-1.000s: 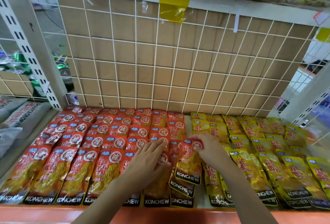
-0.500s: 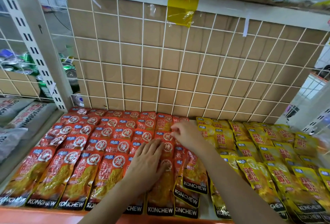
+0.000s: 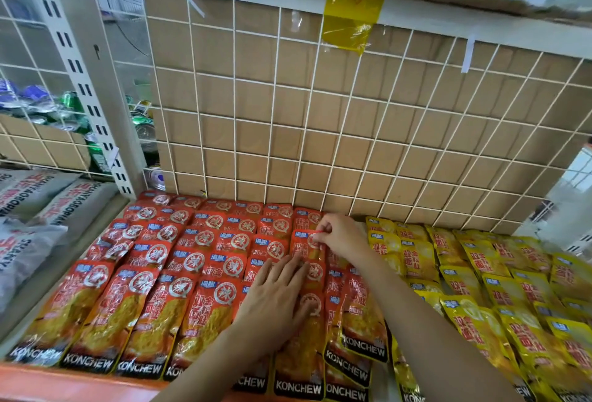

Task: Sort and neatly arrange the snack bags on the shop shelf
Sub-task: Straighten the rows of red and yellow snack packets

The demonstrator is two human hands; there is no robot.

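1. On the shelf point(image 3: 48, 382), two groups of flat, glossy foil snack bags lie in overlapping rows: red bags point(image 3: 153, 305) on the left and yellow bags point(image 3: 512, 305) on the right. They overlap too much for an exact count.
2. Two hands work at the red group's right edge. The left hand point(image 3: 275, 299) lies flat with straight fingers, pressing on red bags.
3. The right hand point(image 3: 339, 235) pinches the top edge of one red bag point(image 3: 304, 246) near the back.
4. Behind stands one white wire grid point(image 3: 320, 132) over brown cardboard.
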